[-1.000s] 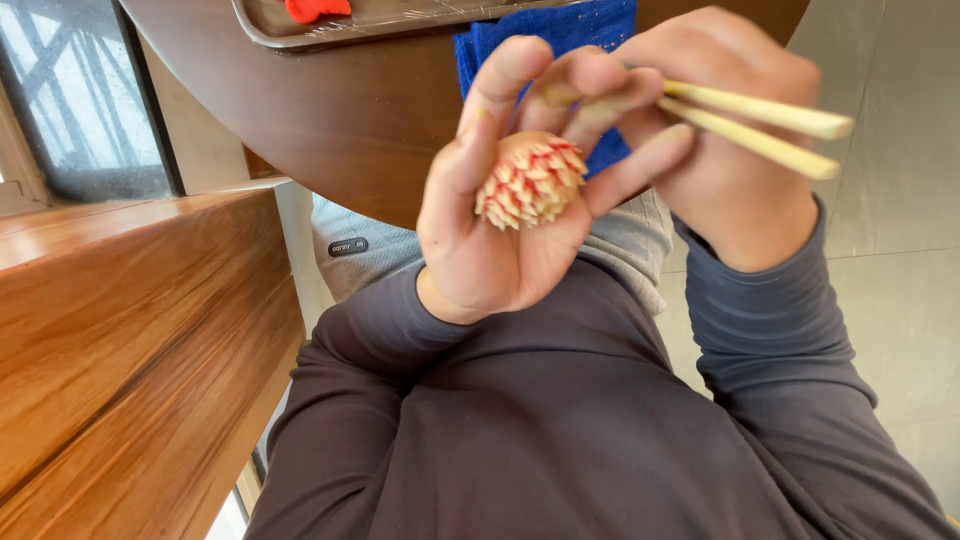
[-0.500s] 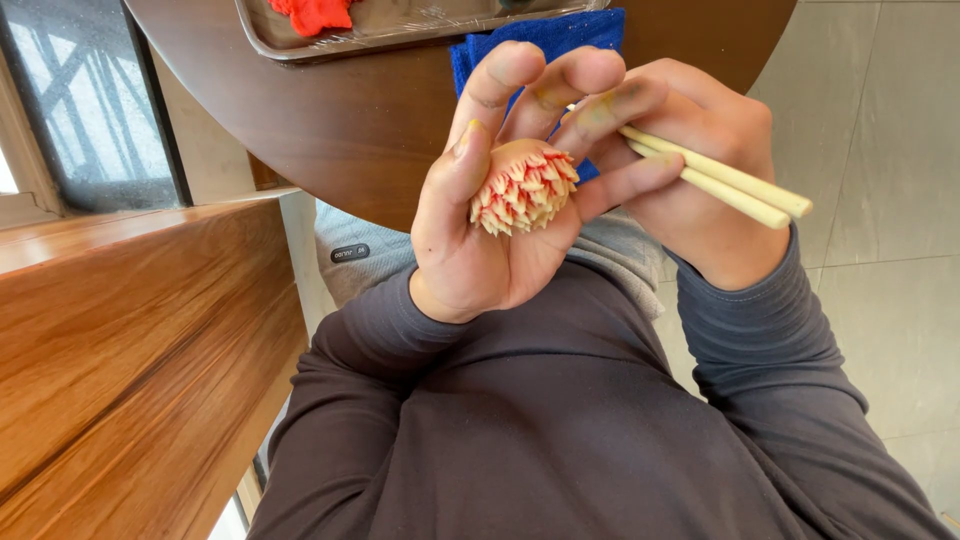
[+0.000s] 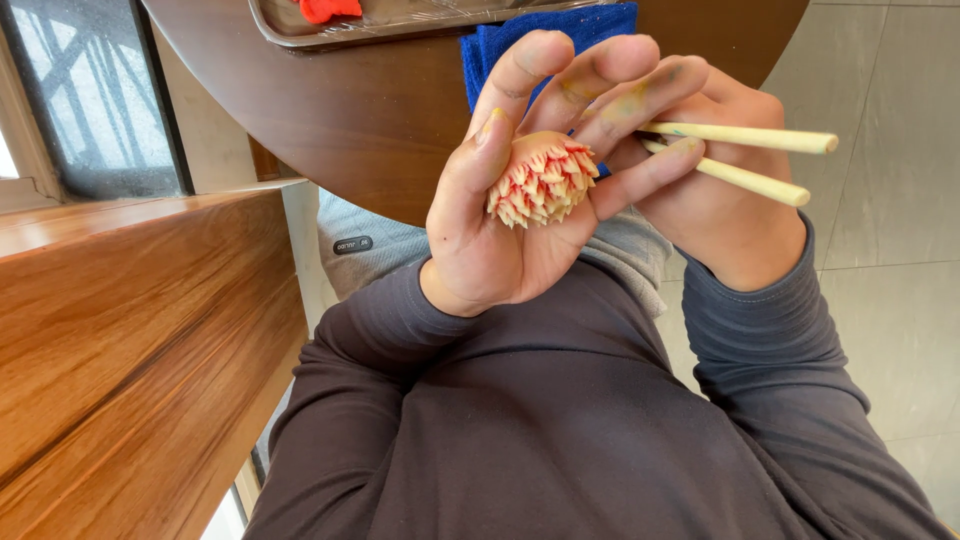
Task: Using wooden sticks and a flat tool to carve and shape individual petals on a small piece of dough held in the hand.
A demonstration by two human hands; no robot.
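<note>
My left hand (image 3: pixel 500 240) is raised palm up and cradles a small dough flower (image 3: pixel 541 182) with many pointed cream petals tipped in red. Its fingers curl over the top of the flower. Behind it, my right hand (image 3: pixel 725 215) grips a pair of pale wooden chopsticks (image 3: pixel 745 150) whose ends stick out to the right. The chopstick tips are hidden behind the fingers of my left hand.
A round dark wooden table (image 3: pixel 380 110) lies at the top, with a blue cloth (image 3: pixel 590 25) and a metal tray (image 3: pixel 330 30) holding a red piece (image 3: pixel 328 9). A wooden bench or ledge (image 3: pixel 130 330) runs along the left. Grey floor tiles (image 3: pixel 890 250) show at the right.
Both hands moved slightly lower and closer to the camera. The chopsticks swung from angled downward to nearly level. The flower stayed in my left palm.
</note>
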